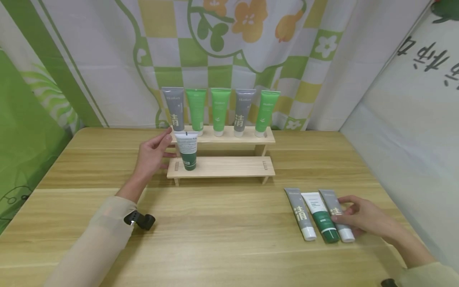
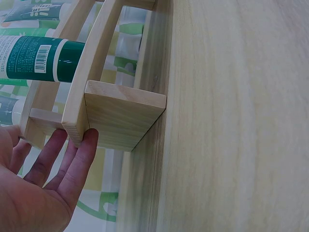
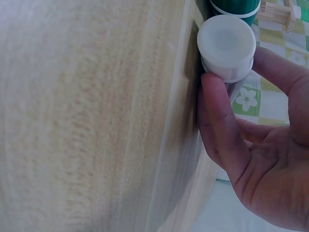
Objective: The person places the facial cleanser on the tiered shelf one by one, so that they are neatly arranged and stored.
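Observation:
In the head view, my left hand [image 1: 152, 153] is at the left end of a two-step wooden rack [image 1: 229, 169]. Its fairly straight fingers [image 2: 79, 166] touch the ends of the boards in the left wrist view. A white-and-green tube [image 1: 188, 151] stands cap down on the lower step, close to that hand. At the right, my right hand [image 1: 369, 217] pinches a grey tube [image 1: 335, 211] lying on the table, thumb over its front and fingers along its far side. Its white cap [image 3: 227, 46] faces the right wrist camera. Another white-and-green tube [image 1: 320, 217] lies alongside.
Beyond that, a second grey tube [image 1: 299, 211] lies on the wooden table [image 1: 215, 239]. Several grey and green tubes [image 1: 220, 111] stand in a row on the upper step. A patterned curtain [image 1: 229, 48] hangs behind, and a white panel [image 1: 412, 127] borders the right side.

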Action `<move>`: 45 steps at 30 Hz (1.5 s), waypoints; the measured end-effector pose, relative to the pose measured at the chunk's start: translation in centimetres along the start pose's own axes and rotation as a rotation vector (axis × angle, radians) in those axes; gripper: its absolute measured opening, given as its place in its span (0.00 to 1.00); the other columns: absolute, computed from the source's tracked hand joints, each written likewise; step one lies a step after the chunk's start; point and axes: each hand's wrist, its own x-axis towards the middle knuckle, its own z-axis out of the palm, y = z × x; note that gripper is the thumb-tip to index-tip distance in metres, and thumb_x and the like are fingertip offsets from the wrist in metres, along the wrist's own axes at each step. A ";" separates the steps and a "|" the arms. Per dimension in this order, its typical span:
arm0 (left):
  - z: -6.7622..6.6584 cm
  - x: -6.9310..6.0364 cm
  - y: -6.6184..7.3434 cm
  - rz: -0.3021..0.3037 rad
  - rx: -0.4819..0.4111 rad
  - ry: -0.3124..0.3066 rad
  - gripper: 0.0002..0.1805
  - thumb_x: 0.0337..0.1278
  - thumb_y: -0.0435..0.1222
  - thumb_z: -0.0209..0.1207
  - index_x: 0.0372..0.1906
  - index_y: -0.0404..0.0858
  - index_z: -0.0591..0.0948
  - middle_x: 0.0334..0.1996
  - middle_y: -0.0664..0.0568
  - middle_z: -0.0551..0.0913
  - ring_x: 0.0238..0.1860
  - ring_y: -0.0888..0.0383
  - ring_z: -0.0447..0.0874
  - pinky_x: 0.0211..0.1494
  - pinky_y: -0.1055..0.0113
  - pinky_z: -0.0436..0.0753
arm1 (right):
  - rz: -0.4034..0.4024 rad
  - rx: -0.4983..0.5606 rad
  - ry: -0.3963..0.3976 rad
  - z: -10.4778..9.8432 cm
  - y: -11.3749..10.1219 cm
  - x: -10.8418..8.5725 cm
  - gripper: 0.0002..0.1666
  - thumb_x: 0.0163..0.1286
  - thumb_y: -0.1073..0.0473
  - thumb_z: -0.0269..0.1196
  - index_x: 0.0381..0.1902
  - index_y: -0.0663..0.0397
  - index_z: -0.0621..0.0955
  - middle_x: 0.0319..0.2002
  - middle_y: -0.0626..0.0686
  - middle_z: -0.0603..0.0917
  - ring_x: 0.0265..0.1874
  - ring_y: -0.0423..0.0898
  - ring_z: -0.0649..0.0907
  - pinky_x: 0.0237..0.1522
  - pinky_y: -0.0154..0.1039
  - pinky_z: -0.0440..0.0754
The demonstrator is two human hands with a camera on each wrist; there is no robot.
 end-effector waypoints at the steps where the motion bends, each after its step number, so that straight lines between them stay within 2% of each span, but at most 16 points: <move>1: 0.0 0.0 0.0 -0.002 0.000 0.001 0.30 0.71 0.58 0.53 0.73 0.55 0.70 0.60 0.37 0.79 0.40 0.53 0.89 0.33 0.55 0.89 | 0.003 -0.005 0.000 0.0 0.0 0.0 0.48 0.68 0.55 0.70 0.69 0.80 0.57 0.40 0.59 0.78 0.31 0.50 0.83 0.28 0.44 0.88; 9: 0.0 0.0 -0.1 0.001 -0.004 -0.005 0.31 0.71 0.58 0.54 0.74 0.53 0.70 0.59 0.36 0.80 0.40 0.51 0.89 0.33 0.55 0.89 | 0.006 0.030 0.007 0.2 0.3 -0.1 0.48 0.69 0.57 0.69 0.70 0.79 0.56 0.40 0.59 0.78 0.31 0.50 0.83 0.29 0.45 0.88; 15: -0.1 -0.1 -0.1 0.004 -0.020 -0.010 0.32 0.71 0.57 0.54 0.74 0.51 0.68 0.59 0.35 0.80 0.40 0.52 0.89 0.32 0.55 0.89 | -0.024 0.038 0.035 0.2 0.5 -0.1 0.49 0.66 0.57 0.71 0.70 0.78 0.57 0.39 0.60 0.78 0.29 0.50 0.83 0.27 0.45 0.88; 22: -0.2 -0.3 0.2 0.005 -0.022 -0.015 0.31 0.72 0.55 0.54 0.74 0.52 0.69 0.59 0.35 0.80 0.41 0.50 0.89 0.31 0.56 0.89 | -0.099 -0.057 0.119 -0.4 0.1 -0.2 0.46 0.67 0.54 0.71 0.71 0.72 0.61 0.38 0.58 0.79 0.29 0.46 0.81 0.27 0.41 0.86; 26: -0.1 -0.3 0.2 0.003 -0.021 -0.012 0.30 0.72 0.55 0.54 0.74 0.52 0.69 0.59 0.36 0.80 0.41 0.49 0.88 0.30 0.57 0.89 | -0.115 -0.083 0.140 -0.8 -0.8 -0.1 0.47 0.68 0.50 0.70 0.72 0.69 0.61 0.42 0.60 0.79 0.30 0.47 0.82 0.28 0.41 0.86; 31: 0.0 -0.2 0.2 -0.004 -0.010 -0.013 0.30 0.72 0.56 0.53 0.74 0.53 0.69 0.60 0.37 0.80 0.43 0.47 0.88 0.31 0.57 0.89 | -0.115 -0.060 0.154 -0.7 -2.3 0.3 0.49 0.67 0.48 0.71 0.73 0.66 0.59 0.43 0.62 0.78 0.30 0.48 0.82 0.29 0.44 0.88; 36: 0.0 -0.1 0.2 -0.001 0.003 -0.013 0.30 0.71 0.56 0.53 0.74 0.54 0.69 0.59 0.37 0.80 0.44 0.44 0.88 0.30 0.57 0.89 | -0.134 -0.011 0.210 0.0 -4.1 1.1 0.51 0.67 0.51 0.71 0.75 0.66 0.57 0.44 0.63 0.77 0.31 0.49 0.83 0.31 0.44 0.88; 45: 0.0 -0.1 0.1 0.007 0.006 -0.013 0.29 0.71 0.57 0.53 0.73 0.55 0.70 0.59 0.36 0.80 0.44 0.45 0.88 0.31 0.56 0.89 | -0.240 0.101 0.288 1.8 -8.1 2.5 0.51 0.67 0.58 0.71 0.77 0.64 0.54 0.45 0.64 0.75 0.34 0.44 0.83 0.32 0.44 0.89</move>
